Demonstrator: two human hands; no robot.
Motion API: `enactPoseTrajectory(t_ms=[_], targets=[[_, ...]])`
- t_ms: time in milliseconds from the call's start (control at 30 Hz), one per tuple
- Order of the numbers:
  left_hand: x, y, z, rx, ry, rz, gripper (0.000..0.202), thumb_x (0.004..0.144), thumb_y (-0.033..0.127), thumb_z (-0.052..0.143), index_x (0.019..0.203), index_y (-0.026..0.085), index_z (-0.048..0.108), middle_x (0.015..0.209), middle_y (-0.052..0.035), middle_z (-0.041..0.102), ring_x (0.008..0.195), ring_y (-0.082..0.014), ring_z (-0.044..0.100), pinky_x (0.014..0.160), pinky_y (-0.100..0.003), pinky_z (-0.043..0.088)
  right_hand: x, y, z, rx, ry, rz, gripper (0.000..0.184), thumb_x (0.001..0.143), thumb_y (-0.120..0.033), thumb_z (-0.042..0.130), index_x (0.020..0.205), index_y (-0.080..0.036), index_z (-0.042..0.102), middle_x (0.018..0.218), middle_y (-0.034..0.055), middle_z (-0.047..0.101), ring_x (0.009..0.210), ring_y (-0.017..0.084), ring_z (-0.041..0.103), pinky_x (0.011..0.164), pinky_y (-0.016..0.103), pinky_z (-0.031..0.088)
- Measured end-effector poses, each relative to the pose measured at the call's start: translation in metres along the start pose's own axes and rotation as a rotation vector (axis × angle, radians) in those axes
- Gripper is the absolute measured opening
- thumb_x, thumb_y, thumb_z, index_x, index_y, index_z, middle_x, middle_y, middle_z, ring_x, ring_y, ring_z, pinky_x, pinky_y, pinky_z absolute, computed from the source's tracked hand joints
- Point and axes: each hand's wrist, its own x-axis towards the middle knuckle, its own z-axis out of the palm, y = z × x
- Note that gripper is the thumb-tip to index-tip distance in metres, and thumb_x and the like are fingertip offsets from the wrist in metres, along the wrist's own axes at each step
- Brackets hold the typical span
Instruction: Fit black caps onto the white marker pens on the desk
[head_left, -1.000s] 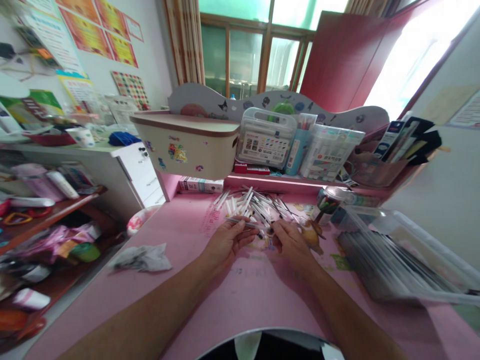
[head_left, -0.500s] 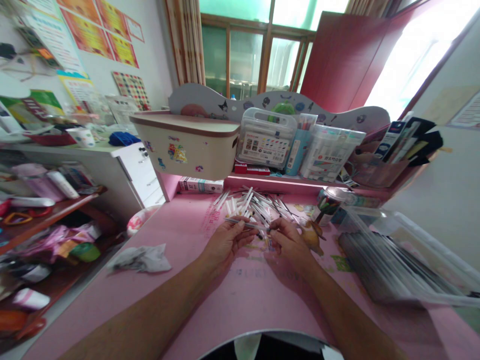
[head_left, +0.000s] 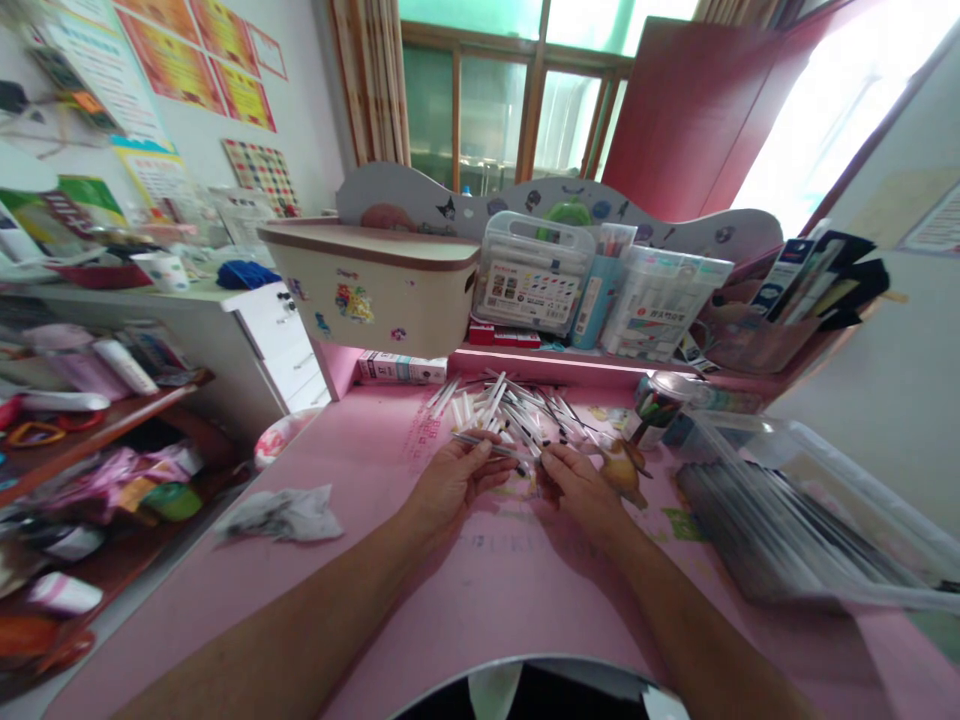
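My left hand (head_left: 461,475) is closed around a slim pen-like stick (head_left: 491,447), held crosswise over the pink desk (head_left: 480,610). At its right end, my right hand (head_left: 577,482) has thumb and fingers pinched together. Whether they grip the stick's tip or a small separate part is too fine to make out. Just beyond both hands lies a loose pile of white and dark pen-like sticks (head_left: 495,400). A yellowish-brown figure-like object (head_left: 624,478) sits right of my right hand.
Crumpled tissue (head_left: 285,514) lies at left. To the right stands a clear plastic box (head_left: 817,520) with dark contents, and a can (head_left: 660,400) behind it. The shelf above holds a lidded cream bin (head_left: 375,295), a marker case (head_left: 534,280) and a pen holder (head_left: 757,335).
My right hand has shifted slightly, its fingers drawing closer together by the stick's end. My left hand keeps its hold in nearly the same place.
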Motion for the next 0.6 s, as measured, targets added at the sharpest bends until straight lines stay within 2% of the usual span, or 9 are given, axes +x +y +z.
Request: enactPoseTrajectory(t_ms=[100,200,300,367,467,600], targets=[[0.000,0.000,0.000,0.004,0.000,0.018,0.003,0.087,0.015,0.064,0.089,0.013,0.064,0.095,-0.0099,0.075,0.081,-0.0165,0.073,0.068,-0.023,0.058,0.000,-0.002,0.000,-0.024,-0.016,0.005,0.033,0.089,-0.048,0.044,0.071,-0.022,0.050,0.062,-0.0019,0.051,0.054,0.013,0.046,0.049,0.025,0.035],[0.001,0.002,0.000,-0.025,0.099,0.063,0.008,0.088,0.021,0.062,0.086,0.013,0.063,0.090,-0.0086,0.074,0.076,-0.0154,0.071,0.068,-0.025,0.057,0.000,-0.004,0.000,-0.168,0.041,-0.053,0.032,0.092,-0.041,0.041,0.073,-0.020,0.054,0.065,0.0002,0.055,0.062,0.016,0.053,0.057,0.027,0.041],[0.003,0.004,-0.001,-0.031,0.229,0.082,0.014,0.090,0.026,0.058,0.082,0.014,0.061,0.076,-0.0055,0.071,0.063,-0.0133,0.067,0.056,-0.022,0.053,0.001,-0.003,0.001,-0.340,0.124,-0.172,0.021,0.090,-0.024,0.045,0.086,-0.019,0.065,0.087,0.0054,0.063,0.087,0.020,0.058,0.079,0.031,0.045],[0.005,0.005,-0.003,-0.020,0.278,0.067,0.016,0.090,0.027,0.058,0.081,0.014,0.061,0.066,-0.0022,0.066,0.052,-0.0099,0.060,0.046,-0.018,0.045,0.002,0.000,0.004,-0.495,0.105,-0.244,0.029,0.087,-0.014,0.046,0.104,-0.019,0.068,0.098,0.0081,0.061,0.097,0.021,0.056,0.087,0.032,0.043],[0.007,0.002,-0.004,-0.009,0.266,0.024,0.019,0.088,0.031,0.062,0.078,0.014,0.061,0.056,0.0019,0.057,0.041,-0.0060,0.049,0.039,-0.014,0.034,0.004,0.004,0.008,-0.766,0.004,-0.270,0.050,0.080,-0.007,0.050,0.125,-0.022,0.064,0.107,0.0094,0.056,0.098,0.021,0.055,0.086,0.031,0.043],[0.007,-0.003,-0.005,0.051,0.209,-0.007,0.023,0.085,0.036,0.062,0.078,0.014,0.061,0.054,0.0022,0.057,0.039,-0.0058,0.045,0.038,-0.015,0.031,0.006,0.005,0.010,-0.961,-0.049,-0.214,0.052,0.079,-0.008,0.055,0.128,-0.024,0.061,0.113,0.0096,0.054,0.100,0.021,0.054,0.083,0.030,0.042]])
